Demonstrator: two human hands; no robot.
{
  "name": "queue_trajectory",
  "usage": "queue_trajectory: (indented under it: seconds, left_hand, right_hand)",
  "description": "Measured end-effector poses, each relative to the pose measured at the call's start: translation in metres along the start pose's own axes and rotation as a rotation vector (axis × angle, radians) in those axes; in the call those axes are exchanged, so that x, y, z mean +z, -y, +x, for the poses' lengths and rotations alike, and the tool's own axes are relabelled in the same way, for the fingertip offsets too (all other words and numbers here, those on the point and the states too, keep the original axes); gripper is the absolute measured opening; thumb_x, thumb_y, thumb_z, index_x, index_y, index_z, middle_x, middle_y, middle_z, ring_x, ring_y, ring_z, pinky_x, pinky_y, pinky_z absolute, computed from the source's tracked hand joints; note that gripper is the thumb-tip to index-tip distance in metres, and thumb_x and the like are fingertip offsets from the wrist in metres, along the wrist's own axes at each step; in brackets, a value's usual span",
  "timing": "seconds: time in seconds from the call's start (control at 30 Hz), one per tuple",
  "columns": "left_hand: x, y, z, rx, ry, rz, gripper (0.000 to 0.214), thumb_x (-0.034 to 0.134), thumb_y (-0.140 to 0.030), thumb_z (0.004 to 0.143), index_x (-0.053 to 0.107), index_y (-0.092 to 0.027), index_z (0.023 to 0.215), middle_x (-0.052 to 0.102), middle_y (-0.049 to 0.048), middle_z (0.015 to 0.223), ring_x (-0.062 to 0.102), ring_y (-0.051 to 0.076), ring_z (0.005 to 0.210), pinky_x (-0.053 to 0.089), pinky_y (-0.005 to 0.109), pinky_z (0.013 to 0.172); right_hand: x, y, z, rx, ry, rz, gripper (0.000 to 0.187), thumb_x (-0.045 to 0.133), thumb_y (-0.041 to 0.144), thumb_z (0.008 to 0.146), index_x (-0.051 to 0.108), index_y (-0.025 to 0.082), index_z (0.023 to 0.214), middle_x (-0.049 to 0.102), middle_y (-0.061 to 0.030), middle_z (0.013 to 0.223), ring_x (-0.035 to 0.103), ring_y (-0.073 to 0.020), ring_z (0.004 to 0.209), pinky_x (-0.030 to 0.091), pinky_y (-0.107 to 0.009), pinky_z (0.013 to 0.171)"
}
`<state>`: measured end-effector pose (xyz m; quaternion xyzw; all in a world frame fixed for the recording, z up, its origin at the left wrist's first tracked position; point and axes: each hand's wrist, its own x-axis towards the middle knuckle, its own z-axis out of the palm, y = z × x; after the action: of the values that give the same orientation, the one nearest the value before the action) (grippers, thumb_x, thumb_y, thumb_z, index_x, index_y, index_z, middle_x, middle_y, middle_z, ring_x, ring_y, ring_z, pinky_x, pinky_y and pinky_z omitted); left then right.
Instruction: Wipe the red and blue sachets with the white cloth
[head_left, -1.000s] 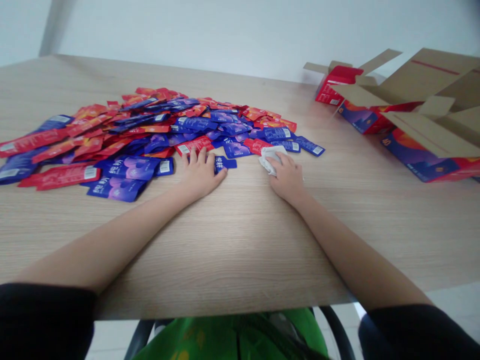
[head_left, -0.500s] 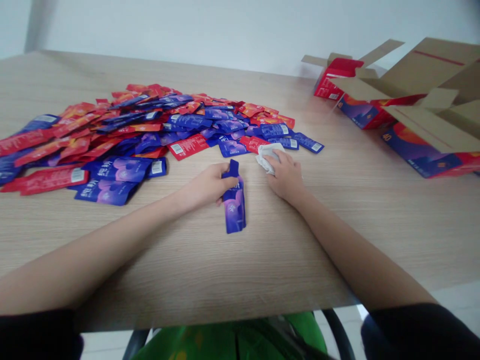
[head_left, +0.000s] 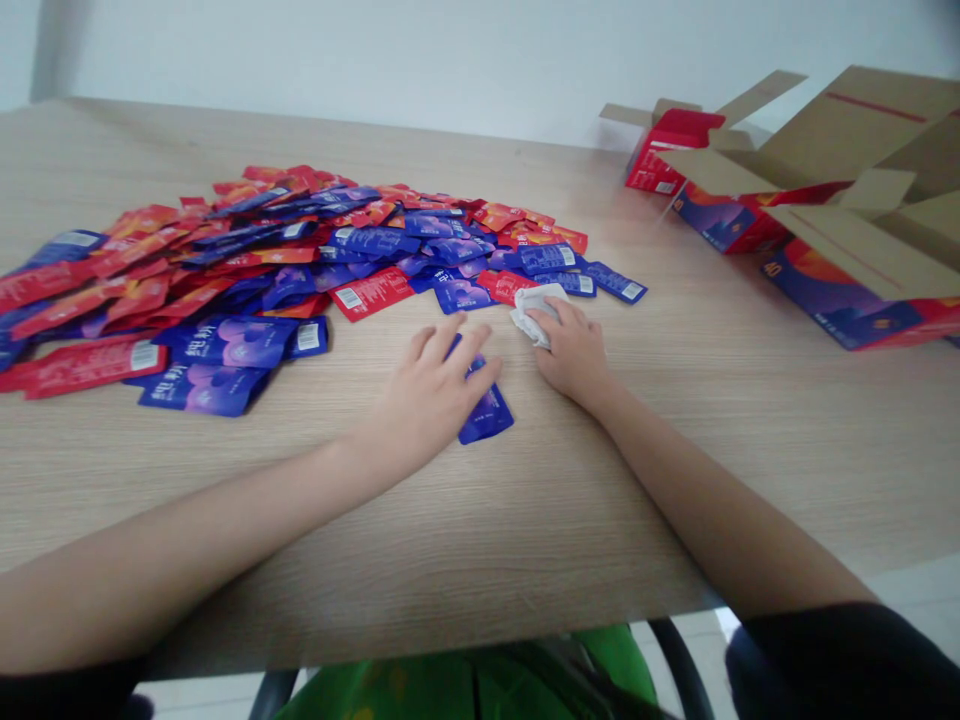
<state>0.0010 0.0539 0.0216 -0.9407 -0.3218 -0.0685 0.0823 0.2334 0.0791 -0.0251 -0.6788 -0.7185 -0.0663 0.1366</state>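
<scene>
My left hand [head_left: 439, 390] is over a blue and purple pouch [head_left: 489, 414] lying on the table, its fingers spread and partly covering it. Whether the fingertips touch the pouch I cannot tell. My right hand [head_left: 572, 350] rests on the table with its fingers closed over a crumpled white cloth [head_left: 537, 308]. That cloth lies against the near edge of a large pile of red and blue pouches [head_left: 375, 240]. A red pouch [head_left: 505, 286] sits just behind the cloth.
Open cardboard boxes stand at the right: a red one [head_left: 651, 160] at the back, a blue and red one [head_left: 709, 222], and another [head_left: 814, 300] nearer me. Several pouches [head_left: 206, 387] lie at the pile's near left. The wooden table's front edge [head_left: 420, 650] is close to me.
My left hand has let go of the blue pouch, which was held upright and now lies on the table. The fingers have spread. My right hand stays on the cloth.
</scene>
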Motion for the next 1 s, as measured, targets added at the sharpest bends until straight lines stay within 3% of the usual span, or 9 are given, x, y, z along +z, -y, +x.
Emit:
queue_trajectory:
  seconds: [0.07,0.13,0.27,0.4,0.47,0.53,0.63,0.73,1.0]
  left_hand:
    - [0.012,-0.002,-0.002,0.194,0.072,-0.137,0.046,0.039,-0.039,0.099,0.047,-0.021,0.141,0.042,0.0103,0.151,0.033,0.033,0.141,0.029,0.05,0.111]
    - [0.023,-0.007,-0.003,0.23,0.132,-0.2,0.06,0.036,-0.052,0.098,0.037,-0.02,0.148,0.037,0.0078,0.155,0.026,0.034,0.144,0.022,0.052,0.114]
    - [0.031,-0.018,-0.002,0.097,0.124,-0.174,0.062,0.031,-0.054,0.098,0.038,-0.018,0.147,0.036,0.0087,0.155,0.029,0.038,0.14,0.026,0.054,0.11]
    - [0.021,-0.02,0.002,-0.065,0.063,-0.123,0.077,0.03,-0.068,0.091,0.048,-0.011,0.139,0.049,0.0188,0.141,0.046,0.039,0.121,0.039,0.051,0.096]
    - [0.015,-0.015,0.001,-0.118,0.089,-0.117,0.087,0.029,-0.075,0.087,0.052,-0.006,0.134,0.055,0.0221,0.131,0.05,0.038,0.113,0.04,0.051,0.093]
    - [0.012,-0.01,-0.003,-0.117,0.124,-0.145,0.083,0.027,-0.072,0.09,0.05,-0.008,0.137,0.053,0.021,0.134,0.05,0.037,0.115,0.039,0.051,0.094]
    - [0.017,-0.007,-0.011,0.02,0.102,-0.172,0.061,0.034,-0.058,0.096,0.036,-0.026,0.148,0.038,0.011,0.153,0.035,0.037,0.134,0.029,0.054,0.104]
    - [0.025,-0.013,-0.01,0.142,0.077,-0.161,0.049,0.035,-0.046,0.099,0.037,-0.036,0.147,0.035,0.005,0.155,0.034,0.036,0.136,0.025,0.054,0.107]
    - [0.03,-0.023,0.005,-0.089,0.016,-0.113,0.056,0.042,-0.053,0.095,0.04,-0.029,0.146,0.049,0.0122,0.14,0.048,0.033,0.113,0.039,0.046,0.087]
  right_hand:
    - [0.0,0.0,0.0,-0.004,-0.005,0.003,0.055,0.05,0.022,0.082,0.052,0.024,0.137,0.042,-0.012,0.15,0.039,-0.0333,0.132,0.037,-0.051,0.098]
    - [0.001,-0.001,0.0,-0.003,-0.012,0.009,0.055,0.049,0.02,0.081,0.052,0.024,0.136,0.042,-0.0119,0.149,0.039,-0.0329,0.132,0.037,-0.051,0.099]
    - [0.001,-0.007,0.003,0.024,-0.095,0.157,0.054,0.041,0.014,0.082,0.053,0.019,0.134,0.051,-0.0114,0.142,0.045,-0.0273,0.128,0.039,-0.045,0.101]
    - [-0.005,-0.018,0.003,0.129,-0.269,0.369,0.051,0.032,0.014,0.086,0.049,0.012,0.134,0.061,-0.0133,0.129,0.055,-0.0241,0.118,0.044,-0.039,0.097]
    - [-0.008,-0.02,0.001,0.16,-0.266,0.395,0.05,0.031,0.015,0.088,0.051,0.015,0.133,0.063,-0.0121,0.126,0.058,-0.0248,0.113,0.046,-0.039,0.093]
    - [-0.008,-0.019,-0.002,0.127,-0.187,0.345,0.047,0.035,0.017,0.087,0.055,0.017,0.13,0.063,-0.0118,0.125,0.057,-0.0263,0.114,0.046,-0.041,0.093]
    - [-0.004,-0.014,-0.006,0.071,-0.057,0.141,0.047,0.046,0.019,0.083,0.057,0.019,0.129,0.055,-0.0158,0.135,0.05,-0.0332,0.122,0.042,-0.05,0.097]
    - [-0.002,-0.012,-0.006,0.07,-0.044,0.058,0.048,0.049,0.02,0.082,0.057,0.019,0.129,0.052,-0.0174,0.137,0.048,-0.0364,0.123,0.041,-0.054,0.096]
    - [-0.029,-0.002,-0.006,0.324,-0.364,0.711,0.035,0.043,0.033,0.089,0.061,0.019,0.114,0.07,-0.0103,0.105,0.064,-0.0264,0.097,0.05,-0.041,0.085]
